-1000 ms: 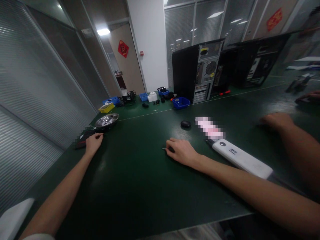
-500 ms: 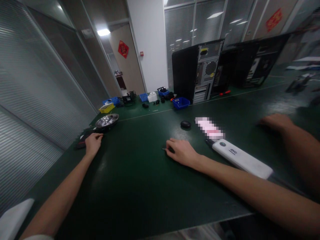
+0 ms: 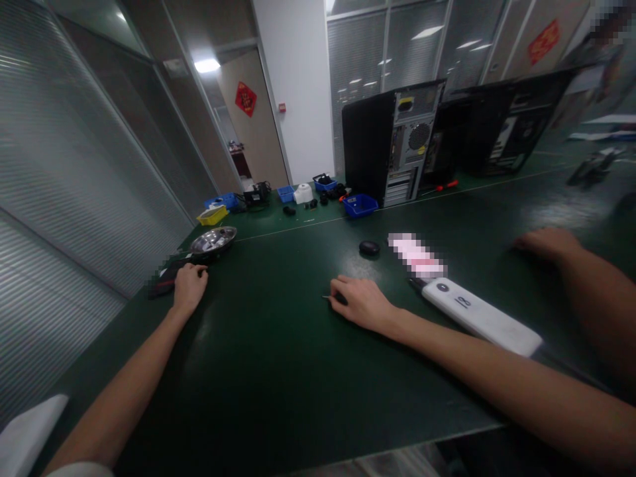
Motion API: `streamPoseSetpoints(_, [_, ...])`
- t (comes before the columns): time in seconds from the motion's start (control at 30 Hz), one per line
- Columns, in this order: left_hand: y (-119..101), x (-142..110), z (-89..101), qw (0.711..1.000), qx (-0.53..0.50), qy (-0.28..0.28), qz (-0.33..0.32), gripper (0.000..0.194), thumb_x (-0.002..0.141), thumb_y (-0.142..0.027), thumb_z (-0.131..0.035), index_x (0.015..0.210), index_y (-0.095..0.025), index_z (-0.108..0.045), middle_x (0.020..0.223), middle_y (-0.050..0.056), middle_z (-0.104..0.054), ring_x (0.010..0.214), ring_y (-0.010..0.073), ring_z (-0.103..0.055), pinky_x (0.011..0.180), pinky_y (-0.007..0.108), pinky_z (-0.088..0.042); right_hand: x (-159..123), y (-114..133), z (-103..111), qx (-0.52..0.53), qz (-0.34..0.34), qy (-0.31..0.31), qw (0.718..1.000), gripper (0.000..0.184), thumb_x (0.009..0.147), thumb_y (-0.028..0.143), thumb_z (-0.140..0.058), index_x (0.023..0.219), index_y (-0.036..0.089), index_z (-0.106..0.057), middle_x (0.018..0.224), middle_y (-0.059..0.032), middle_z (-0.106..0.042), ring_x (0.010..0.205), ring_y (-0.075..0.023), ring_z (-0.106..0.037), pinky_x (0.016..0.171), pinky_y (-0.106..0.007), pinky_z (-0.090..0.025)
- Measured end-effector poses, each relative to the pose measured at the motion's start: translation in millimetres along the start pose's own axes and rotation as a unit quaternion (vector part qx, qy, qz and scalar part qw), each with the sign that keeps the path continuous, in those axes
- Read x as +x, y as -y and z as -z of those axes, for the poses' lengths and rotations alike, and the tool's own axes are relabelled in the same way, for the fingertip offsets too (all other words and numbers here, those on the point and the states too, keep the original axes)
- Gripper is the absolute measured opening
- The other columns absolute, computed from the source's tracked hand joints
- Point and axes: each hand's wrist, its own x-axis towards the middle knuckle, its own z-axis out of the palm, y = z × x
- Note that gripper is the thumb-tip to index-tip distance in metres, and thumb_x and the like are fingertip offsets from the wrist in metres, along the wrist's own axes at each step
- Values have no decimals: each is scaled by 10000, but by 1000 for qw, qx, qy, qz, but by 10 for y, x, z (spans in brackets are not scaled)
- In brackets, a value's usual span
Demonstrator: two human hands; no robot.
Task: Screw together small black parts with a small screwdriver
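Note:
My left hand point(image 3: 190, 288) is over the left side of the table, fingers pinched together. A small dark thing shows at its fingertips, too small to name. Right beside that hand lies a black case with a red stripe point(image 3: 166, 281), and just behind is a round steel dish point(image 3: 213, 240) with small pieces in it. Near the table's middle, my right hand point(image 3: 362, 303) rests closed around a slim tool with a thin metal tip point(image 3: 326, 297). The tip points left; most of the tool is hidden in my palm.
A black mouse point(image 3: 369, 248) and a white power bank marked 18 point(image 3: 481, 315) lie right of my right hand. Another person's hand point(image 3: 549, 244) rests at the right. Blue bins point(image 3: 360, 205) and a computer tower point(image 3: 392, 142) stand at the back.
My left hand has shifted slightly right and turned a little at the fingers. My right hand stays in place with the tool. A person appears at the far upper right.

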Motion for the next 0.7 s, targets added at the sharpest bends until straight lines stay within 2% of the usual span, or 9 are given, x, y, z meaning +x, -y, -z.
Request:
streamPoseSetpoints(0.43, [-35, 7, 56, 1000, 2, -7, 17, 384, 921, -298, -462, 1065, -99, -758, 1136, 179, -691, 1061, 312, -628, 1021, 412, -466, -4, 1, -6, -4, 1, -3, 1000, 152, 980, 343, -566, 990, 202, -622, 991, -28, -640, 756, -132, -581, 621, -254, -343])
streamPoseSetpoints(0.57, [-65, -3, 69, 1000, 14, -5, 16, 378, 920, -314, -476, 1050, -99, -758, 1171, 197, -665, 1105, 343, -602, 974, 428, -483, -2, 12, 3, -5, -8, 5, 1000, 151, 979, 343, -577, 984, 198, -621, 997, -33, -643, 751, -132, -586, 614, -259, -342])
streamPoseSetpoints(0.7, [-99, -19, 77, 999, 29, 4, 30, 376, 926, -325, -463, 1073, -132, -750, 1127, 188, -664, 1038, 350, -621, 875, 439, -509, -4, 16, 0, -7, -4, -1, 1000, 147, 979, 342, -573, 983, 203, -620, 993, -28, -643, 758, -135, -588, 610, -261, -334])
